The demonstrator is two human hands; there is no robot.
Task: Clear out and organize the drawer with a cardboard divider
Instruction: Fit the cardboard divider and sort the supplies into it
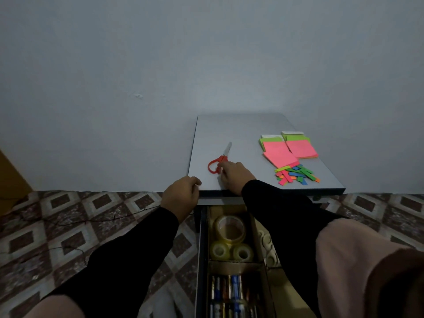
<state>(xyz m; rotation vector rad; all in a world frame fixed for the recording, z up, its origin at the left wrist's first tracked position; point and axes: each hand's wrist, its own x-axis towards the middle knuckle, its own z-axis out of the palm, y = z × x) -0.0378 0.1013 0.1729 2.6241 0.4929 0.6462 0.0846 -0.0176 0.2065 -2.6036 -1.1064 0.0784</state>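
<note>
The drawer (231,260) stands pulled out under the counter (243,129), and a good share of the sorting looks done — the cardboard divider (235,263) is already seated inside, its brown walls splitting the space into compartments. In the far compartment sit the tape rolls (230,228), one large roll behind two small ones, and in the near compartment the batteries (231,294) lie side by side in rows. To the right of the divider's long wall something pale and round shows, more rolls perhaps, but the sleeve covers most of it and I cannot tell. Up on the counter, things are not yet put away: the red-handled scissors (219,160) lie near the left edge, blades pointing away, and well apart to the right sit the sticky note pads (288,149), pink over green, with a loose heap of coloured paper flags (296,175) just in front of them. The right hand (234,176) rests on the counter with fingers curled at the scissors' handle, touching it — whether it truly grips the loops or only lies against them I cannot tell. The left hand (181,195) is curled at the counter's front left corner, seemingly hooked on the edge. My read: divider in, tape and batteries homed, and what remains is the scissors, the pads and the flags finding their slots.
</note>
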